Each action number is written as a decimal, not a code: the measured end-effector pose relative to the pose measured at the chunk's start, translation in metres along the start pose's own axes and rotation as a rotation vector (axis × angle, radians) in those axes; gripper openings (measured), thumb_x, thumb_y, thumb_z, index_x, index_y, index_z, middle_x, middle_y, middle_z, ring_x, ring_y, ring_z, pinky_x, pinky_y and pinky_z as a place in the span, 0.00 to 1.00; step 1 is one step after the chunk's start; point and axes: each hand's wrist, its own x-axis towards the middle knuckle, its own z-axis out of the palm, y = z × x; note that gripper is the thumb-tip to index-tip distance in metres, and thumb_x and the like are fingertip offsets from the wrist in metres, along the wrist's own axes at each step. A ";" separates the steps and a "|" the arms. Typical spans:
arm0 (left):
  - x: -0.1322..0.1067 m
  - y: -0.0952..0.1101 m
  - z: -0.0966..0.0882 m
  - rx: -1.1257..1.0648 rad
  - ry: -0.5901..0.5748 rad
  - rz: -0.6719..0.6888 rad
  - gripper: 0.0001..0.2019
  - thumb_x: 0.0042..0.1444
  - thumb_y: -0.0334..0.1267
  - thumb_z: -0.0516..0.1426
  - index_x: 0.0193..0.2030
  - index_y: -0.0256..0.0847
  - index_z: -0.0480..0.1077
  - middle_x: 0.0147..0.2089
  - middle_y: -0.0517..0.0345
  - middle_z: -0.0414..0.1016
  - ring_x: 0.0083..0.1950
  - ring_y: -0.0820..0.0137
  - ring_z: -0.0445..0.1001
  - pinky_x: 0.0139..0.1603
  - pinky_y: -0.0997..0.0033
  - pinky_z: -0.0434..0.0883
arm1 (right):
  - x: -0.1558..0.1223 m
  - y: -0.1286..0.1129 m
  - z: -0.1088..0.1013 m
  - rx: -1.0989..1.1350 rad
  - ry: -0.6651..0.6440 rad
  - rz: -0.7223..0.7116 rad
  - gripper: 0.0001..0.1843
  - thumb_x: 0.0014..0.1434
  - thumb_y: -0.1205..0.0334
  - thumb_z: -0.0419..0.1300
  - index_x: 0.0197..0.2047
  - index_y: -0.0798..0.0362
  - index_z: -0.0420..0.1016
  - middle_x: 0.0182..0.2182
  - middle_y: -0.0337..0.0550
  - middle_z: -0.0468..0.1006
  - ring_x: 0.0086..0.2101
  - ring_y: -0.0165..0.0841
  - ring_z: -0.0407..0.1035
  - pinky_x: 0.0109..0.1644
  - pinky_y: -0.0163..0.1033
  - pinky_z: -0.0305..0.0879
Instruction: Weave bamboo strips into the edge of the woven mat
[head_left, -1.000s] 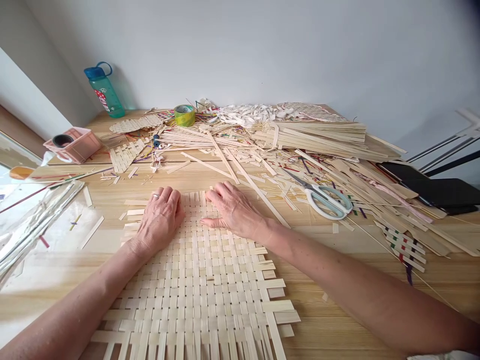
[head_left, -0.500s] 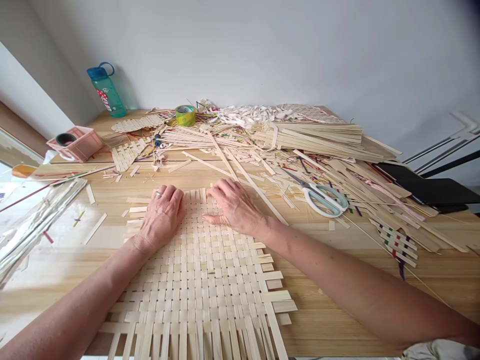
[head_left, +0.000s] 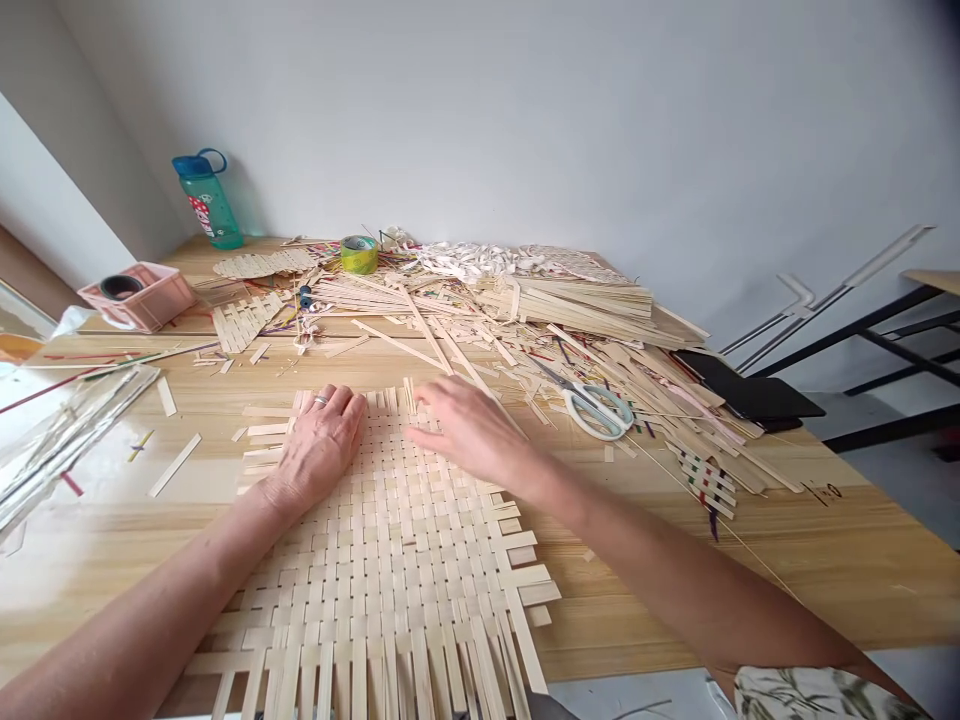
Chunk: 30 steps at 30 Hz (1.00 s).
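Note:
A pale woven mat of bamboo strips (head_left: 397, 560) lies flat on the wooden table (head_left: 750, 580) in front of me. My left hand (head_left: 319, 440), a ring on one finger, rests palm down on the mat's far left part with fingers stretched out. My right hand (head_left: 469, 430) hovers or rests at the mat's far edge, fingers extended and slightly blurred, close to the loose strip ends there. Neither hand holds anything that I can make out.
A heap of loose bamboo strips (head_left: 570, 300) covers the table's far half. Scissors (head_left: 596, 408) lie right of my right hand. A tape roll (head_left: 359, 254), a teal water bottle (head_left: 208, 200) and a pink basket (head_left: 139, 295) stand at the back left. A dark tablet (head_left: 746, 395) lies at the right.
The view has shifted right and back, showing more of the table's right end. My right hand has lifted slightly and moved along the mat's far edge. My left hand stays put.

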 end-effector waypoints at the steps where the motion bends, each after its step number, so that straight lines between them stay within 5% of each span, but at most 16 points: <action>1: 0.000 0.001 0.000 -0.001 0.001 -0.003 0.09 0.65 0.27 0.50 0.39 0.41 0.69 0.39 0.47 0.73 0.43 0.54 0.69 0.43 0.56 0.68 | -0.001 -0.006 0.006 -0.046 -0.015 -0.017 0.17 0.62 0.56 0.70 0.48 0.56 0.73 0.44 0.50 0.76 0.41 0.40 0.71 0.43 0.44 0.68; 7: 0.000 0.006 0.000 -0.038 -0.012 -0.027 0.09 0.63 0.25 0.50 0.38 0.42 0.68 0.40 0.48 0.72 0.44 0.55 0.69 0.45 0.58 0.69 | 0.006 -0.021 0.034 -0.207 0.016 -0.074 0.17 0.62 0.53 0.70 0.45 0.54 0.73 0.45 0.50 0.74 0.47 0.46 0.65 0.46 0.47 0.63; 15: 0.002 0.006 0.000 -0.123 -0.040 -0.029 0.11 0.56 0.22 0.51 0.39 0.42 0.67 0.41 0.49 0.71 0.43 0.57 0.67 0.46 0.59 0.71 | 0.010 -0.013 0.053 -0.070 0.082 -0.068 0.17 0.62 0.53 0.68 0.47 0.53 0.71 0.45 0.50 0.73 0.45 0.44 0.64 0.47 0.45 0.61; 30: 0.007 0.011 -0.003 -0.163 -0.052 -0.055 0.09 0.56 0.23 0.49 0.37 0.42 0.64 0.39 0.48 0.68 0.40 0.58 0.62 0.44 0.56 0.69 | 0.012 -0.008 0.062 -0.025 0.103 -0.046 0.17 0.62 0.51 0.66 0.45 0.53 0.69 0.43 0.50 0.69 0.44 0.44 0.62 0.46 0.45 0.59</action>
